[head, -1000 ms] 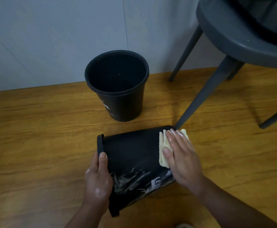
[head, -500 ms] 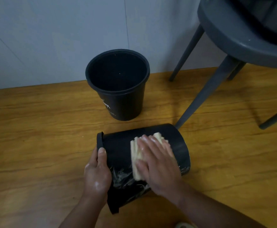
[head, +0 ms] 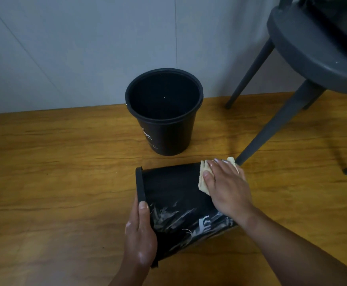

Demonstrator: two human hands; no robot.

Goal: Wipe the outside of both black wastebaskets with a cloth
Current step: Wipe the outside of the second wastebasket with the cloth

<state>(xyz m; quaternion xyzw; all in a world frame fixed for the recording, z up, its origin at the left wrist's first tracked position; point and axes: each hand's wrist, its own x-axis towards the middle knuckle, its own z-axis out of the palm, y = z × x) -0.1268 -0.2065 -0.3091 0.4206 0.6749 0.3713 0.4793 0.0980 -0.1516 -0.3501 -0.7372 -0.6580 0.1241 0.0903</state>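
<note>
Black plastic is what both wastebaskets are made of. The lying wastebasket [head: 174, 188] rests on its side on the wooden floor [head: 55, 172], close in front of the person. Its long axis runs from the thick rim on the left to the narrower base on the right.

The left hand [head: 140, 238] holds the rim end. Its thumb lies on the outer wall just beside the rim, while the other fingers are hidden, probably inside the mouth. The right hand [head: 228, 186] is at the opposite end, near the base and on the far part of the wall. Its fingers are stretched flat and press a folded pale yellow cloth [head: 203, 185] on the plastic; they do not close around it.

From the cloth, the uncovered wall extends to the left, toward the rim, and also toward the person, so I judge the next stroke goes along the long axis. The right hand is the nearer one for this.

The near side carries a white print and some shiny reflections. The upright wastebasket [head: 168, 139] stands apart behind, beside the wall [head: 86, 48], and a grey chair leg [head: 275, 124] comes down just beyond the cloth.
</note>
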